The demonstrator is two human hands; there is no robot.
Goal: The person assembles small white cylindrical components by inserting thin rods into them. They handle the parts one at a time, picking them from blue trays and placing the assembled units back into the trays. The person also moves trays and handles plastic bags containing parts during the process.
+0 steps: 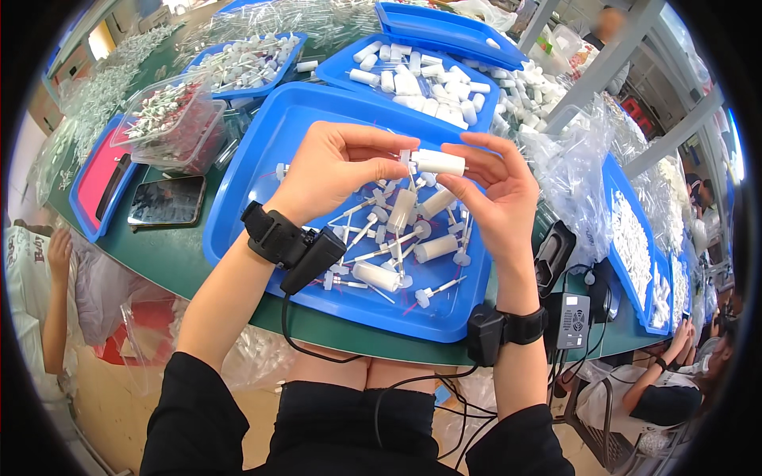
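Note:
Above a large blue tray (373, 321), my two hands are brought close together. Between the thumb and fingers of my left hand (337, 170) is a small white plastic piece with a round flange (406, 158). My right hand (508, 190) pinches a white plastic cylinder (441, 163), held sideways with its left end against that piece. Whether the two parts are joined cannot be made out. Below, in the tray, lie several loose whitish cylinders (376, 277) and thin-stemmed white pieces with round flanges (423, 297).
Behind are a blue tray of white cylinders (409, 83) and another of small white parts (246, 63). A clear tub (178, 127) and a phone (167, 201) are at left. Plastic bags (567, 170) and a black cabled device (570, 319) lie at right. Other people sit nearby.

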